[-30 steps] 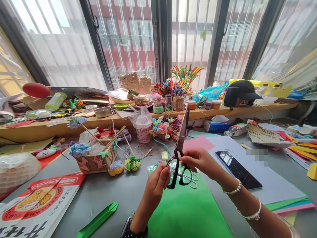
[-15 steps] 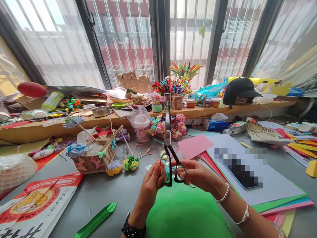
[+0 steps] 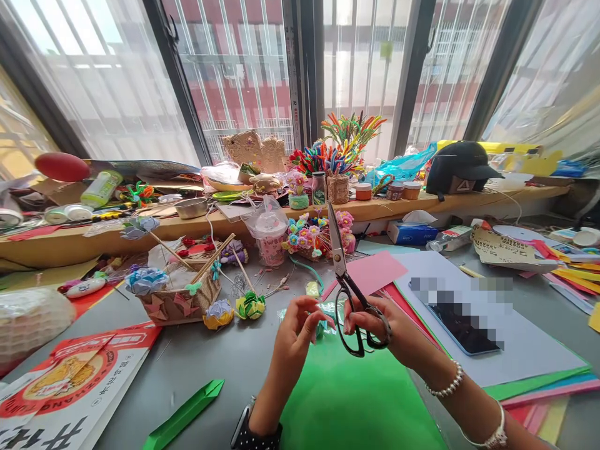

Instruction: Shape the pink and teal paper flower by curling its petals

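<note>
A pair of scissors [image 3: 338, 253] stands upright in front of me, blades together and pointing up. My right hand [image 3: 382, 328] grips one of its black handle loops. To the left of the handles is my left hand [image 3: 300, 334], apart from the scissors, its fingers loosely bent with nothing between them. Below both hands lies a green sheet [image 3: 347, 400]. A folded green paper strip [image 3: 185, 414] rests on the grey table at the lower left.
Coloured papers are stacked at the right, a phone [image 3: 462, 322] on top. A basket [image 3: 175, 303] with paper flowers stands left. A lidded cup [image 3: 270, 240] and pipe-cleaner flowers [image 3: 304, 237] are behind my hands. The cluttered wooden ledge [image 3: 234, 215] runs below the windows.
My left hand has let go of the scissors' handle. My right hand has moved right with the scissors, which now lean slightly left.
</note>
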A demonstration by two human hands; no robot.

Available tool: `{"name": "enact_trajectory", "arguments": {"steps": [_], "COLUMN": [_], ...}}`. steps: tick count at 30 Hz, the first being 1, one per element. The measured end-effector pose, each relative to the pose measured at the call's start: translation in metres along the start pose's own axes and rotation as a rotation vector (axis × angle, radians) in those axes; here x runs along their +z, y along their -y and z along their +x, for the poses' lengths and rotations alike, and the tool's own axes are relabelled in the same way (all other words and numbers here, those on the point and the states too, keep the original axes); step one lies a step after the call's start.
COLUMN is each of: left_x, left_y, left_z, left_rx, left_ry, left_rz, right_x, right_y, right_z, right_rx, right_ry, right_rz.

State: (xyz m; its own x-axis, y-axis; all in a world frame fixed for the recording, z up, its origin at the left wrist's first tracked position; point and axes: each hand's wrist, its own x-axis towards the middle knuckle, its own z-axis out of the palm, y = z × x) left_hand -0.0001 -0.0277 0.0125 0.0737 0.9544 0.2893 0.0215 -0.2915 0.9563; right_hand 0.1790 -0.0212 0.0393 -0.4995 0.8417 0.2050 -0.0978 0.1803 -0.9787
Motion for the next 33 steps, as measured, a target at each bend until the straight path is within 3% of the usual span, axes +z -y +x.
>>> {"name": "enact_trajectory", "arguments": {"steps": [2, 4, 7, 11, 16, 22, 29, 33], "left_x": [-0.005, -0.010, -0.015, -0.017, -0.017, -0.017, -0.017, -0.016], "left_y": [0.001, 0.003, 0.009, 0.019, 0.021, 0.016, 0.015, 0.017], "left_z": [0.001, 0.003, 0.006, 0.010, 0.010, 0.010, 0.011, 0.011], "left_rx": [0.050, 0.072, 0.121, 0.164, 0.139, 0.094, 0.008, -0.028], "left_ry": [-0.165, -0.233, -0.192, -0.146, 0.031, 0.025, 0.057, 0.032], "left_rz": [0.144, 0.342, 0.611, 0.800, 0.911, 0.993, 0.828, 0.738], "right_x": [-0.014, -0.027, -0.040, -0.043, -0.041, -0.047, -0.057, -0.066], "right_y": [-0.003, -0.009, -0.019, -0.022, -0.021, -0.029, -0.012, 0.007], "right_z": [-0.005, -0.010, -0.014, -0.017, -0.019, -0.020, -0.027, -0.035], "right_rx": [0.053, 0.047, 0.011, 0.025, 0.057, 0.086, 0.119, 0.125], "right_ry": [-0.069, -0.197, -0.366, -0.435, -0.423, -0.382, -0.297, -0.165], "right_rz": [-0.065, -0.185, -0.239, -0.150, -0.140, -0.260, -0.708, -1.010]}}
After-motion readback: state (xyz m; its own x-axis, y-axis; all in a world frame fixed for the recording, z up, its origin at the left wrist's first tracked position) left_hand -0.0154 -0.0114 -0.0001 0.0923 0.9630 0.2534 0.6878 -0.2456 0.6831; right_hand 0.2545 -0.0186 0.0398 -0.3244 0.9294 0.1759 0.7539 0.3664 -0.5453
